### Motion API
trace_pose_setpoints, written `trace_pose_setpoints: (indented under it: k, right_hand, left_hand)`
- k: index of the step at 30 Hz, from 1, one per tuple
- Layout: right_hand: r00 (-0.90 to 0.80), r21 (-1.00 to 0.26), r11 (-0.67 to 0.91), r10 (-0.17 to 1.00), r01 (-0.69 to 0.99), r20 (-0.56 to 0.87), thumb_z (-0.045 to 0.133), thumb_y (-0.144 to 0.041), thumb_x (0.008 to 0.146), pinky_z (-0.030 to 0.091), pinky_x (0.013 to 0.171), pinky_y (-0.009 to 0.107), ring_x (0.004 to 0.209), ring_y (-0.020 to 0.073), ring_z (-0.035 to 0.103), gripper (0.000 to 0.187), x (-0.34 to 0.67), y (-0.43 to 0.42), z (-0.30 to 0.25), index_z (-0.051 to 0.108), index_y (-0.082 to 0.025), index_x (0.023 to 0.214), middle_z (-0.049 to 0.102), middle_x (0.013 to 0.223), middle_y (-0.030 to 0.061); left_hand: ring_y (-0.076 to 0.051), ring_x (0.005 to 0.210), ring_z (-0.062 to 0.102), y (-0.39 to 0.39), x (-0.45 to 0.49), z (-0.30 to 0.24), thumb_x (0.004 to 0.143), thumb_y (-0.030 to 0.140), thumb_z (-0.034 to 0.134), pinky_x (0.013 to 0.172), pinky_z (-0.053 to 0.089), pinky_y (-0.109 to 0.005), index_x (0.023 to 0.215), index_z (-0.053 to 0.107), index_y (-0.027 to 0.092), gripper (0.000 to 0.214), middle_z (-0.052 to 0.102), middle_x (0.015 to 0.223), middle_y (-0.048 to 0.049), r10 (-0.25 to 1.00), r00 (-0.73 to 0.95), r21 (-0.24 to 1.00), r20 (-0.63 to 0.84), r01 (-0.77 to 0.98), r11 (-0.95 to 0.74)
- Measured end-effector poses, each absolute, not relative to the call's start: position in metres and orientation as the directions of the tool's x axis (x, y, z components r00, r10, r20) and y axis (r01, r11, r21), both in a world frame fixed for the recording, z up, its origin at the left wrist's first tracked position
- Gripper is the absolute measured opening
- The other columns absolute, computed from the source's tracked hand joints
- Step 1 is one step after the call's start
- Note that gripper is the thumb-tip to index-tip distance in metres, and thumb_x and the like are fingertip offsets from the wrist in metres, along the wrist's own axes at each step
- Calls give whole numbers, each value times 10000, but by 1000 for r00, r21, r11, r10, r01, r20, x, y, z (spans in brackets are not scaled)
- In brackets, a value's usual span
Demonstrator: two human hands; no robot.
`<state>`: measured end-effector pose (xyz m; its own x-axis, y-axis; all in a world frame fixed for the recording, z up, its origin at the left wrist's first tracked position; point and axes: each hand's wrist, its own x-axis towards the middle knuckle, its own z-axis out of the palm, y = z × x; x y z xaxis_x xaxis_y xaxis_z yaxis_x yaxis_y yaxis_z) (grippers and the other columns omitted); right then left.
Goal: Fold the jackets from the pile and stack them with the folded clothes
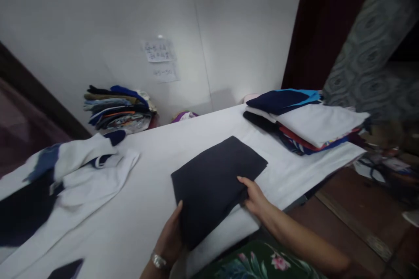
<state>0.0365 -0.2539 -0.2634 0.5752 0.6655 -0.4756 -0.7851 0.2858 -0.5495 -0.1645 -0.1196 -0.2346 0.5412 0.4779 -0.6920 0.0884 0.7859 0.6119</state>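
A dark, flat folded garment (218, 183) lies tilted at the near edge of the white-covered table, its exact kind not shown. My left hand (172, 231), with a metal watch at the wrist, grips its left side, thumb on top and fingers hidden underneath. At the right edge my right hand (253, 196) holds the same garment, thumb on its upper face and fingers mostly below. White cloth shows beneath the garment on the near side.
Folded clothes (307, 117) are stacked at the table's right end. Loose white and dark garments (88, 174) lie at the left. Another clothes pile (119, 107) stands behind the table against the wall. A dark flat object (67, 269) is near the lower left.
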Motion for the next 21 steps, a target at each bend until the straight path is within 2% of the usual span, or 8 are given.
trace_pose_setpoints:
  k: [2,4,8,10,14,19,21]
  right_hand:
    - [600,-580,303,676,-756,-429,703,-197,693,541,841,341,878,224,691,238,38,-252,-263,678,-153,926,746,870,50]
    - [621,-608,319,684,-727,-383,699,-193,691,542,828,344,853,224,694,227,42,-252,-262,676,-159,914,746,858,47]
    - [652,-651,348,694,-674,-305,715,-185,660,543,816,359,832,235,694,256,49,-257,-254,676,-161,911,744,866,50]
    - [674,-673,369,691,-641,-262,728,-184,635,540,824,372,840,244,692,304,54,-261,-244,676,-156,934,743,887,55]
    - [708,-731,390,683,-560,-178,748,-217,597,527,864,409,879,272,687,356,70,-274,-218,683,-165,943,743,898,59]
    - [788,-800,414,604,-434,-115,721,-244,586,519,900,434,935,288,675,213,113,-303,-170,697,-273,795,747,865,-11]
    - [846,-817,447,526,-363,-88,702,-204,583,534,875,416,913,281,678,196,137,-320,-144,692,-258,772,746,848,5]
  left_hand:
    - [-208,1043,646,-113,-159,-237,787,529,580,901,557,-390,959,699,374,260,720,1004,97,467,510,578,-722,75,813]
    - [-217,1065,627,-111,-154,-239,699,539,659,909,550,-394,1004,681,403,335,704,1041,106,477,464,572,-746,80,816]
    - [-243,1163,539,-115,-149,-242,423,524,802,910,538,-411,1129,596,534,736,636,1140,164,538,457,639,-709,91,764]
    - [-241,1193,506,-116,-148,-242,364,554,804,908,536,-414,1166,535,601,846,612,1152,204,554,476,670,-683,107,734]
    - [-240,1191,522,-122,-136,-233,443,595,773,924,538,-417,1195,514,595,795,618,1172,191,555,531,703,-640,114,702]
    - [-272,1183,558,-140,-88,-193,649,420,742,924,552,-418,1190,601,375,561,653,1205,19,568,669,779,-479,27,626]
    - [-285,1175,568,-149,-56,-171,714,376,711,945,538,-423,1229,582,301,536,645,1222,-46,548,756,825,-359,-18,565]
